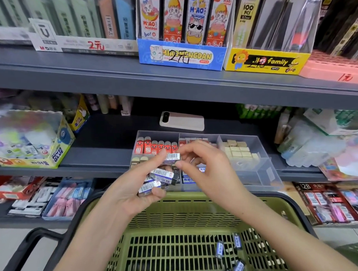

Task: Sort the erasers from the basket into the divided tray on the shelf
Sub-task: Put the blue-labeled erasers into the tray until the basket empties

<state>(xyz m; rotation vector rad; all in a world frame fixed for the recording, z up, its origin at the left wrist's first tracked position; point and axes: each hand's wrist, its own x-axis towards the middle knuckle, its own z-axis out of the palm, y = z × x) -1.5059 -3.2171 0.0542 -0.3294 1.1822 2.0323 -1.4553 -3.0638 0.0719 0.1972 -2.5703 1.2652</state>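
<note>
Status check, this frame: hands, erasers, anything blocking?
Left hand grips eraser stack. Right hand pinches top eraser. More erasers in basket; tray unobstructed.

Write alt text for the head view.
The left hand grips a handful of blue-and-white barcoded erasers while the right hand pinches the topmost one, above a green slotted plastic basket. Behind them on the grey shelf sits a clear divided plastic tray, partly filled with red erasers and beige erasers.

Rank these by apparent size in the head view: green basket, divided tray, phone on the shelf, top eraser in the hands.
1. green basket, though its nearness to the camera enlarges it
2. divided tray
3. phone
4. top eraser
</note>
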